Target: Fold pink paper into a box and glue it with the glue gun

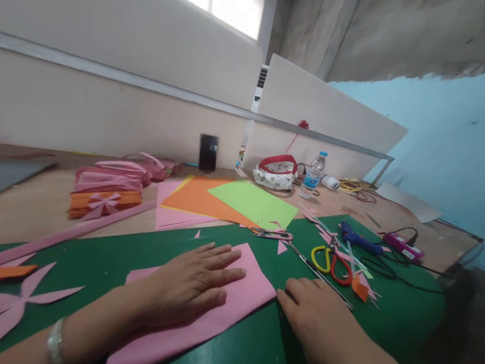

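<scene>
Sheet [254, 281], pink, folded, lying on green mat [244, 360]. Left hand [189, 284] resting flat on it, fingers slightly spread; right hand [319, 316] meeting right corner, fingers bent, cannot tell whether pinching. Looking light, soft, easily creased, probably sliding unless pinned; corner seeming best hold.

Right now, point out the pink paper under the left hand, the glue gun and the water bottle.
Pink paper [254, 282]: head view, on its uncovered right-hand part.
Glue gun [360, 241]: head view, on its blue casing.
Water bottle [311, 181]: head view, on its label.
</scene>
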Demonstrator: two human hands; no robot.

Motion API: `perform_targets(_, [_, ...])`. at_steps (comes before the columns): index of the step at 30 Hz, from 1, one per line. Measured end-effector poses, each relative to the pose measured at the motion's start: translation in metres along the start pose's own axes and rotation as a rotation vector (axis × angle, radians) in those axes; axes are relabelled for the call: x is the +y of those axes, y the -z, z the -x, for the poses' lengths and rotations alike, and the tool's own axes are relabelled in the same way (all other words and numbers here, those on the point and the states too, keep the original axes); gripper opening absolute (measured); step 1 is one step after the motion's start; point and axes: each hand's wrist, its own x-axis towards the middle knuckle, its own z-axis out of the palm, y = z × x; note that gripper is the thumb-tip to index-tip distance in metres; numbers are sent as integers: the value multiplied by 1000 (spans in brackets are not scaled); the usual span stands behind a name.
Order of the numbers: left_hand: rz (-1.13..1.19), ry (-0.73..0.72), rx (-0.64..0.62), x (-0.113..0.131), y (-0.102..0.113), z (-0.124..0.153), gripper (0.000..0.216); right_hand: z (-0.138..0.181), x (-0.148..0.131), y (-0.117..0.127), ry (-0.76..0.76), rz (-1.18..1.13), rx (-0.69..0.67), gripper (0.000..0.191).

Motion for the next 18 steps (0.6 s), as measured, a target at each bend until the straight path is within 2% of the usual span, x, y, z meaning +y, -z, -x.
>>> perform_targets(3, [-12, 66, 36, -1, -3, 1, 53, -25, 9, 31, -35, -62, -42, 27])
perform_targets(5, [-27, 101, 49, -1, -4, 0, 61, -52, 16, 53, -85, -21, -90, 25])
perform_targets(8, [-42, 121, 45, 0, -3, 0, 64, -98, 25, 65, -113, -30, -146, 22])
perform_targets(10, [-46, 120, 43, 1, -2, 1, 65, -125, 28, 57, -62, -79, -176, 18])
perform_targets(13, [-39, 140, 70, 4, -1, 2, 67, -149, 28, 31, 51, -191, -250, 15])
perform_targets(15, [-28, 170, 106, 4, -2, 2, 64, -155, 27, 16, 85, -242, -283, 20])
perform_targets(18, [-9, 237, 174, 3, -1, 1, 47, -154, 28, 5, 93, -288, -311, 14])
